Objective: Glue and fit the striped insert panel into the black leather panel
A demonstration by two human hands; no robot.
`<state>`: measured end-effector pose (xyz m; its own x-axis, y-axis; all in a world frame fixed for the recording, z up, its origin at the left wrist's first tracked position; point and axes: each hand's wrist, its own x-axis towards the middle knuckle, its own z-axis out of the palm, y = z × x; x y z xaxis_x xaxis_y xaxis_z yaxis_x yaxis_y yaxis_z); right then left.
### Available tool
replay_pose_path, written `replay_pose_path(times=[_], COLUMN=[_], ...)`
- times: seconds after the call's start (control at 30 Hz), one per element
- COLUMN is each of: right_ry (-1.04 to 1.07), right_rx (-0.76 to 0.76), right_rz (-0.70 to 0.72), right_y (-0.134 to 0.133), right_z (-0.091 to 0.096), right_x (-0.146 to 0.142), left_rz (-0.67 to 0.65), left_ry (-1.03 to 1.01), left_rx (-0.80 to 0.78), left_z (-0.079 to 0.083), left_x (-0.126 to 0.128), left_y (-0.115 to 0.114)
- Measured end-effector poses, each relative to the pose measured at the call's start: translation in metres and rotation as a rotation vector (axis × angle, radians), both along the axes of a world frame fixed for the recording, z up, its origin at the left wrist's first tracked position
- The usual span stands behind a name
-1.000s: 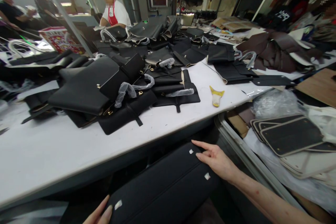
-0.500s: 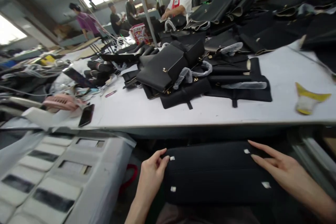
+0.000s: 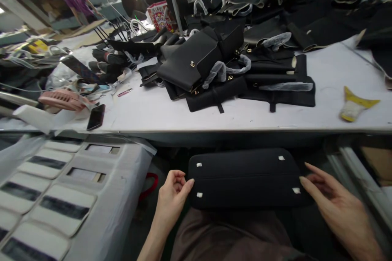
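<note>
A black rounded-rectangle panel (image 3: 241, 185), which looks like the underside of a bag, lies over my lap below the table edge. It has a seam along its length and small white patches near its corners. My left hand (image 3: 173, 191) is closed at its left end, thumb on the edge and fingers curled. At the right end, my right hand (image 3: 332, 195) has its thumb against the edge, while its index finger stretches out apart from the panel. Whatever is under the panel is hidden.
Black bags (image 3: 191, 63) with plastic-wrapped handles are piled on the white table (image 3: 147, 118). A phone (image 3: 96, 116), a pink fan (image 3: 61, 98) and a yellow-edged scrap (image 3: 355, 104) lie there too. Pale panels with dark strips (image 3: 63, 208) cover a surface at left. Several people work behind.
The view has tipped downward. The panel sits higher in view and more of its outline shows. My right hand's index finger has come away from the panel's corner.
</note>
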<state>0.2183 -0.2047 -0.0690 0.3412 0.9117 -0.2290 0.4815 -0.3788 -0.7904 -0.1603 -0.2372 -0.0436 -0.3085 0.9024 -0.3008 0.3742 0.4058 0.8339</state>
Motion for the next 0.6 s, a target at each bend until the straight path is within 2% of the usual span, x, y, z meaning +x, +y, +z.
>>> replay_pose_path(times=[0.07,0.13,0.23,0.33,0.4,0.6], right_ry=[-0.102,-0.26,-0.495,-0.666,-0.748,-0.852], right_rx=[0.091,0.266,0.477,0.502,0.493,0.504], right_rz=[0.036,0.176,0.395,0.524,0.565,0.59], right_y=[-0.017,-0.03,-0.041,-0.043,-0.042,-0.04], right_z=[0.001,-0.002,-0.011,-0.016,-0.018,-0.023], right_x=[-0.005,-0.009,-0.014,-0.016,-0.015,-0.009], left_rz=[0.007,-0.088,-0.403,-0.631,-0.67,-0.585], left_ry=[0.047,0.263,0.598,0.737,0.753,0.721], left_rx=[0.081,0.223,0.414,0.535,0.604,0.799], left_z=[-0.001,0.001,0.0,-0.01,-0.022,-0.058], left_x=[0.002,0.005,0.008,0.007,0.005,0.002], left_y=[-0.018,-0.034,-0.048,-0.052,-0.049,-0.039])
